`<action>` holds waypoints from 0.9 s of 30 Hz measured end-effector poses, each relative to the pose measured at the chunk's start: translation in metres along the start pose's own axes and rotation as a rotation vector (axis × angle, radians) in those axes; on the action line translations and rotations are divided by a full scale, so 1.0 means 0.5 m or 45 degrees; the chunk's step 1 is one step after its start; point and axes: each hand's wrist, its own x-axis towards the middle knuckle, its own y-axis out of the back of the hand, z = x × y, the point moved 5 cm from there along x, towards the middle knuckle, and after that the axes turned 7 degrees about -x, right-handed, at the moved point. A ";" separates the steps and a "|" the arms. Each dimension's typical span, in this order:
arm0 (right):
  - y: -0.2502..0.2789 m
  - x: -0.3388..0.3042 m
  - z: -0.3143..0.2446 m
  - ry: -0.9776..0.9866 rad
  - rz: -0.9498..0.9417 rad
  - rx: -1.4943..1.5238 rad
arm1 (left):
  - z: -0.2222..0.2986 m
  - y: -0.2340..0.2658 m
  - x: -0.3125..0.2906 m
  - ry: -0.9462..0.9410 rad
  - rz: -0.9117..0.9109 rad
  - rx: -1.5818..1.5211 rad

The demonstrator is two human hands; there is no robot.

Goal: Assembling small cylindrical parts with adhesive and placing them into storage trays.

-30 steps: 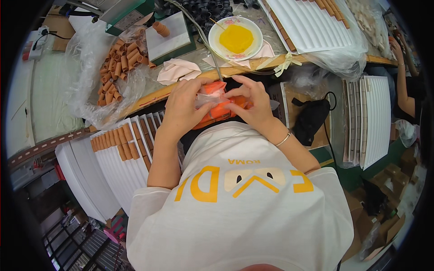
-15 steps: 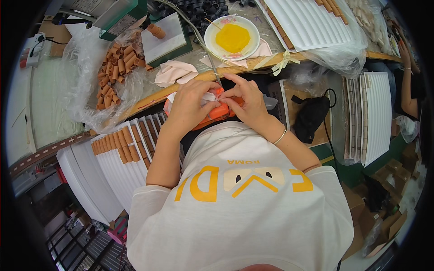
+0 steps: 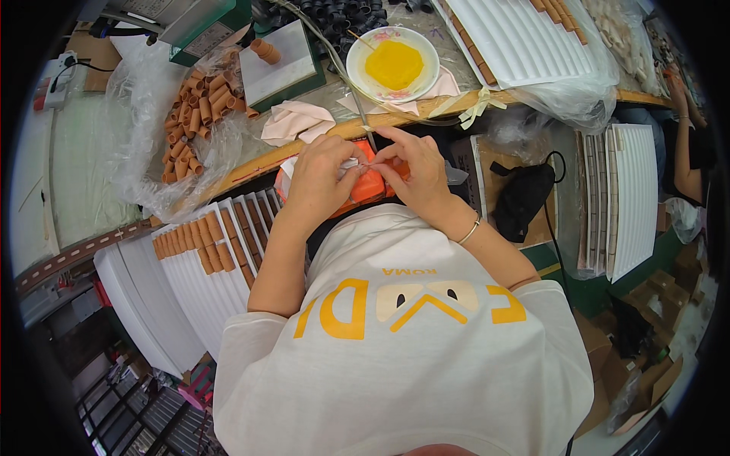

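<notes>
My left hand [image 3: 325, 173] and my right hand [image 3: 418, 169] meet just below the bench edge, fingertips close together. Both are pinched, thumb against fingers, around something too small to make out. A bit of white, thin material [image 3: 348, 163] shows by the left fingers. Under the hands, at my waist, lies a bright orange thing that looks like a pouch or wrapped bundle [image 3: 370, 186]; my hands hide much of it. Just beyond the fingertips, a thin metal rod [image 3: 364, 120] crosses the bench edge.
On the bench stand a bowl of yellow paste [image 3: 395, 64] with a stick, a pink cloth [image 3: 296, 121], a pile of brown tubes [image 3: 199, 110] and a green-sided box [image 3: 281, 64]. White ribbed trays [image 3: 201, 262] stack at left; a black bag [image 3: 525, 199] sits right. Another person's arm [image 3: 688, 163] shows far right.
My fingers have shifted slightly at the pinch, with the right fingertips drawn in closer to the left. The rest of the scene looks the same.
</notes>
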 end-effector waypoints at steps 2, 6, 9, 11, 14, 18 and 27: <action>-0.002 -0.001 0.004 -0.050 -0.002 0.034 | 0.004 0.004 -0.004 -0.049 0.112 -0.053; -0.002 0.000 0.008 -0.131 -0.014 0.069 | -0.006 -0.001 -0.009 0.004 0.081 -0.137; -0.001 0.001 0.010 -0.145 -0.015 0.059 | -0.007 -0.008 -0.014 0.105 0.102 -0.139; -0.002 0.001 0.011 -0.164 -0.016 0.074 | -0.018 -0.009 -0.019 0.269 0.284 -0.463; -0.003 0.000 0.015 -0.236 -0.035 0.123 | -0.019 -0.011 -0.022 0.025 0.305 -0.225; -0.003 0.003 0.015 -0.269 -0.058 0.112 | 0.001 -0.010 -0.022 -0.169 0.225 0.046; -0.005 0.001 0.024 -0.432 -0.158 0.160 | 0.008 -0.012 -0.025 -0.213 0.214 0.192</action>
